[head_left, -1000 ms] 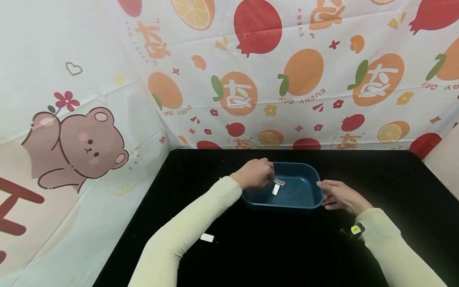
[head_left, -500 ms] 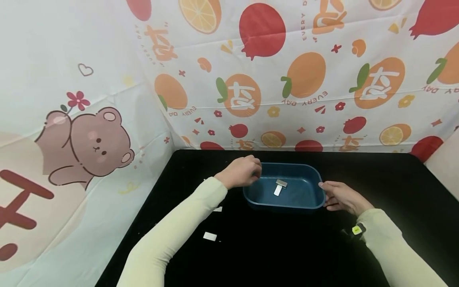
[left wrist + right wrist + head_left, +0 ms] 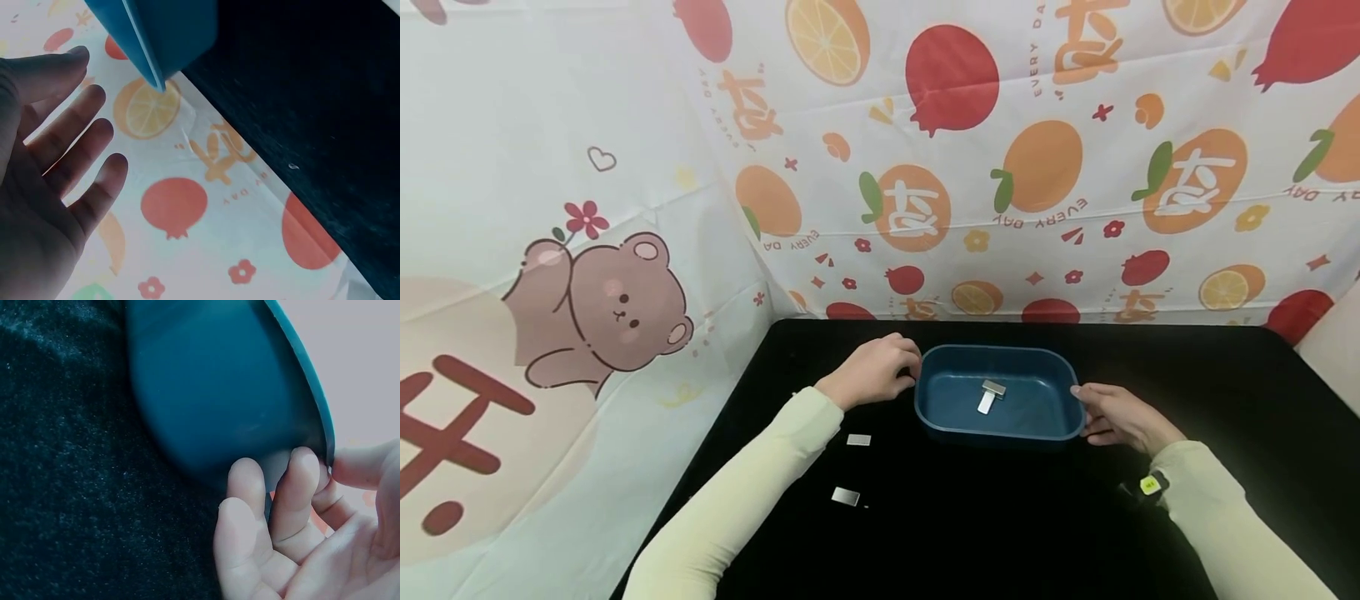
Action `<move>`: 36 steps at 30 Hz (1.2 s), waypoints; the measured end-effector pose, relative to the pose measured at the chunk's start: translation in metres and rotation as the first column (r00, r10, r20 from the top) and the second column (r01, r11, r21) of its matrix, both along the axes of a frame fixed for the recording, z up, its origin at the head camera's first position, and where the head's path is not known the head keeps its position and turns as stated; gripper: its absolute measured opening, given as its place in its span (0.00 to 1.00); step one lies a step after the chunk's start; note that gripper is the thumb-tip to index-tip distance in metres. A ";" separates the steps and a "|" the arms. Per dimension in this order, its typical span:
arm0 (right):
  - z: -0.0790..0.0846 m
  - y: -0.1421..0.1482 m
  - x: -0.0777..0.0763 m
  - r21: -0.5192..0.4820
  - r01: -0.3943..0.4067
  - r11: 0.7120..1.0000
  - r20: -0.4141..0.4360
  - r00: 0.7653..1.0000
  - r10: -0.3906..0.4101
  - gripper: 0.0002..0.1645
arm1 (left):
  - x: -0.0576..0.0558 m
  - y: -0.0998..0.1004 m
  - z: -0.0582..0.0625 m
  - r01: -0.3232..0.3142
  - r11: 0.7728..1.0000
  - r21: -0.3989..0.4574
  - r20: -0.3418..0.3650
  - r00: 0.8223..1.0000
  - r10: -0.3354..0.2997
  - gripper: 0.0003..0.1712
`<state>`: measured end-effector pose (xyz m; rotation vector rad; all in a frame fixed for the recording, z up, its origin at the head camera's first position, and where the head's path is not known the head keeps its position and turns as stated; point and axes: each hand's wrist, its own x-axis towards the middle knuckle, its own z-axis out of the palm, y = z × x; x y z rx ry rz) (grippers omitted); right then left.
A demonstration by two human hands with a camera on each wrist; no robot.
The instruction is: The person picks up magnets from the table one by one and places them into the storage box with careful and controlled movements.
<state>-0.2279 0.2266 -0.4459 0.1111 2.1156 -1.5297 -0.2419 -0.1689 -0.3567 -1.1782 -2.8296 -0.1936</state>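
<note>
A blue rectangular plastic bin (image 3: 1000,433) stands on the black table. Inside it two small silvery rectangular pieces (image 3: 993,388) lie touching or overlapping; their kind is unclear. My right hand (image 3: 1118,417) pinches the bin's right end, thumb at the rim and fingertips under it against the outer wall, as the right wrist view shows. Beside the bin's left end is my left hand (image 3: 876,369). Its fingers are loosely bent and hold nothing, with a gap to the bin wall (image 3: 140,44) in the left wrist view.
Two flat silvery rectangles, a farther one (image 3: 859,440) and a nearer one (image 3: 846,497), lie on the black tabletop (image 3: 970,525) left of centre. A fruit-print cloth (image 3: 970,192) hangs behind the far edge, and a bear-print cloth (image 3: 625,317) on the left.
My left hand has moved left from above the bin to beside its left end. The farther silvery rectangle came out from behind the left sleeve. My right hand keeps its hold on the rim.
</note>
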 end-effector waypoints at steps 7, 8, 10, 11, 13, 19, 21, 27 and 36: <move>0.000 -0.002 0.002 -0.004 -0.008 1.000 -0.010 1.000 0.008 0.21 | 0.016 -0.025 0.005 -0.035 0.995 0.095 -0.042 0.998 0.039 0.03; 0.000 -0.002 0.002 -0.002 -0.009 1.000 -0.013 1.000 0.009 0.21 | 0.019 -0.028 0.006 -0.040 0.992 0.118 -0.053 0.997 0.046 0.03; 0.001 -0.001 0.002 0.002 -0.003 1.000 -0.011 1.000 0.003 0.21 | 0.026 -0.035 0.008 -0.047 0.986 0.163 -0.075 0.995 0.060 0.04; 0.001 0.000 0.002 0.005 -0.001 1.000 -0.010 1.000 0.002 0.21 | 0.029 -0.038 0.008 -0.051 0.981 0.186 -0.078 0.995 0.066 0.04; 0.002 0.001 0.001 0.007 -0.003 1.000 -0.008 1.000 0.003 0.21 | 0.035 -0.044 0.007 -0.061 0.973 0.222 -0.080 0.994 0.080 0.05; 0.006 0.005 0.002 -0.003 -0.003 1.000 -0.001 1.000 0.003 0.21 | 0.043 -0.054 -0.002 -0.129 0.964 0.234 -0.003 0.991 0.134 0.05; 0.006 0.005 0.002 -0.005 -0.013 1.000 0.001 1.000 0.013 0.21 | 0.045 -0.057 -0.006 -0.156 0.962 0.224 0.038 0.988 0.152 0.05; 0.007 0.004 0.001 -0.005 -0.013 1.000 0.009 1.000 0.013 0.21 | 0.050 -0.072 -0.022 -0.187 0.962 0.197 0.117 0.979 0.166 0.05; 0.005 -0.002 0.002 0.002 -0.027 1.000 0.010 1.000 0.027 0.21 | 0.065 -0.094 -0.045 -0.251 0.954 0.166 0.214 0.953 0.214 0.07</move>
